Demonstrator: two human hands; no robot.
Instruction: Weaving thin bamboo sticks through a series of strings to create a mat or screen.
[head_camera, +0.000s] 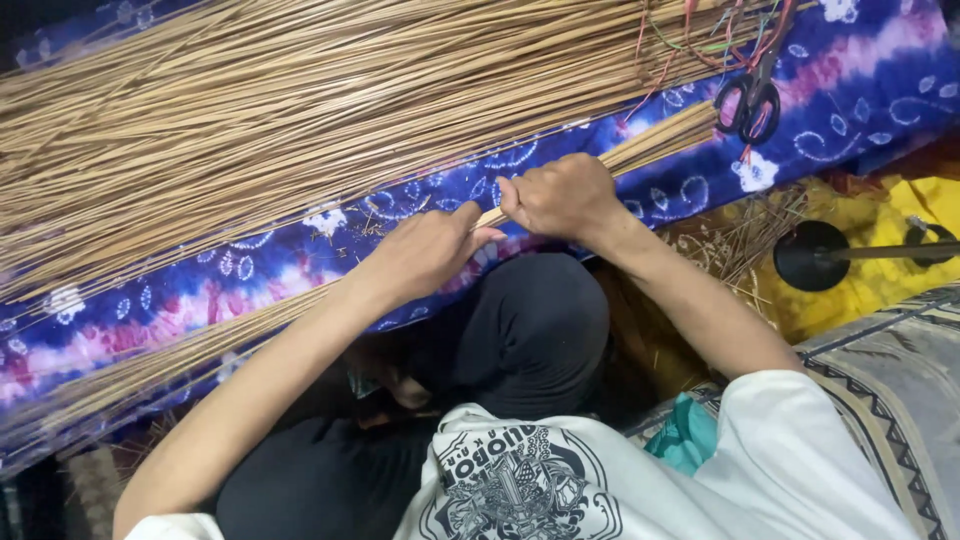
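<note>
A thin bundle of tan palm-rib sticks (655, 142) runs diagonally from lower left to upper right across a blue and pink tie-dye cloth (850, 70). My left hand (432, 250) is closed around the bundle near its middle. Just to the right, my right hand (558, 196) grips the same bundle with its fingers curled over it. The two hands almost touch. A large loose heap of the same sticks (300, 110) lies spread across the cloth above the hands.
Black-handled scissors (748, 102) lie on the cloth at upper right beside tangled coloured threads (700, 35). A black round stand base (812, 256) sits on yellow fabric (905, 225) at right. My black-trousered knee (535, 330) is under the hands.
</note>
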